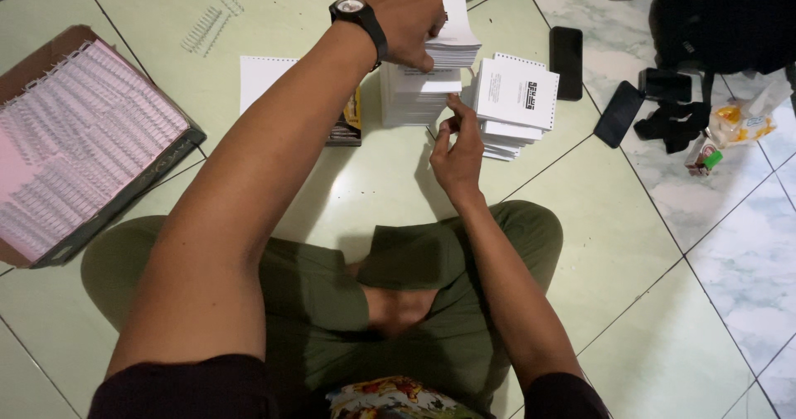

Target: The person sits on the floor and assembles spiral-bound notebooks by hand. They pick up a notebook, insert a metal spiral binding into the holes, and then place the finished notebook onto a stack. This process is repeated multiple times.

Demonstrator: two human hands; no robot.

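Note:
I sit cross-legged on a tiled floor. My left hand (406,17), with a black watch on its wrist, grips a batch of white punched sheets (454,36) lifted off a tall paper stack (410,96). Lower down, my right hand (458,150) reaches up to that stack. Its thumb and forefinger are apart and touch the right corner of the top sheet. A second, fanned stack of printed white sheets (516,104) lies just right of my right hand.
A cardboard box of white spiral binding coils (83,145) stands at the left. Loose coils (203,29) and a single white sheet (261,75) lie beyond it. Two dark phones (566,50) (618,112), a black bag (721,21) and snack packets (738,121) are at the right.

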